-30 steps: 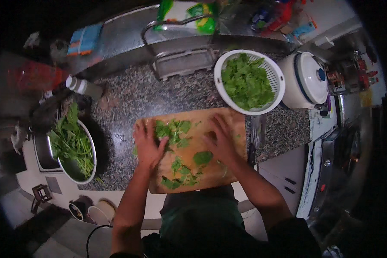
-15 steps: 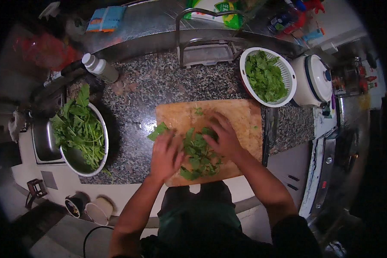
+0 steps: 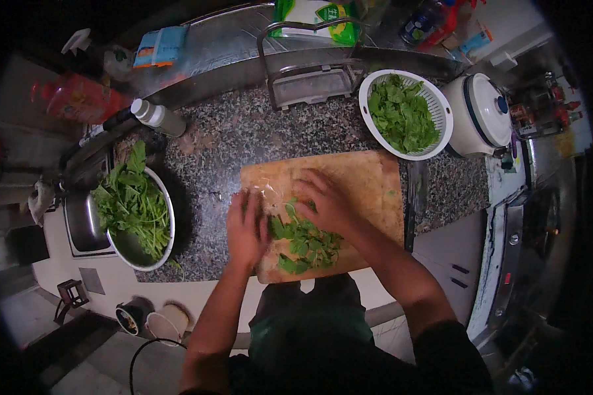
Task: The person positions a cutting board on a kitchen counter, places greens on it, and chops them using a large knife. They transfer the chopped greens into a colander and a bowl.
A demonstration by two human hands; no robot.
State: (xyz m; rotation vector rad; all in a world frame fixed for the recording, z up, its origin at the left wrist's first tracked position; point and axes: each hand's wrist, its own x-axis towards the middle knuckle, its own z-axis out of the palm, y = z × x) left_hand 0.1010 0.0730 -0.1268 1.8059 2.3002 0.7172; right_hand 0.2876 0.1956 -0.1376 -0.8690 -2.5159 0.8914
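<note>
On the speckled desk, one steel bowl of leafy stalks sits at the left; beside it the left hand and right hand, flat and released, now press together one pile of greens that lay scattered across the single cutting board a second ago. One white colander of leaves and one white pot stand right.

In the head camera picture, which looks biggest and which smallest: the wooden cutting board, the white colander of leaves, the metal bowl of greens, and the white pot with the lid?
1. Wooden cutting board, clearly largest.
2. White colander and metal bowl: about alike; the fisheye bend makes ranking them unsure.
3. White pot, smallest, though it sits near the bent rim.
</note>
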